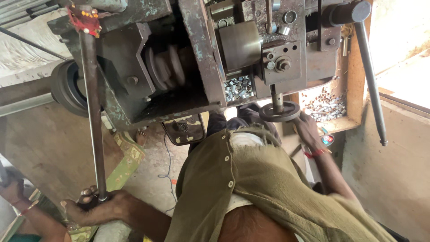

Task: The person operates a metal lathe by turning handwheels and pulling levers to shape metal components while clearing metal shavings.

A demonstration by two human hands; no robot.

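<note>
The left hand [96, 208] is clenched around the lower end of a long dark steel lever rod [92, 112] at seven o'clock. The right hand [308, 127], arm outstretched, grasps the round black iron handwheel [280, 112] under the worn grey-green machine [197, 54] at two o'clock.

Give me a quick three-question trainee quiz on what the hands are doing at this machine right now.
1. True or false: the left hand grips the lower end of the long metal rod.
2. What does the right hand rest on? A) the round handwheel B) the long lever C) the pulley
3. What fills the tray beside the handwheel?

Key: 1. True. 2. A. 3. Small shiny metal parts.
</note>
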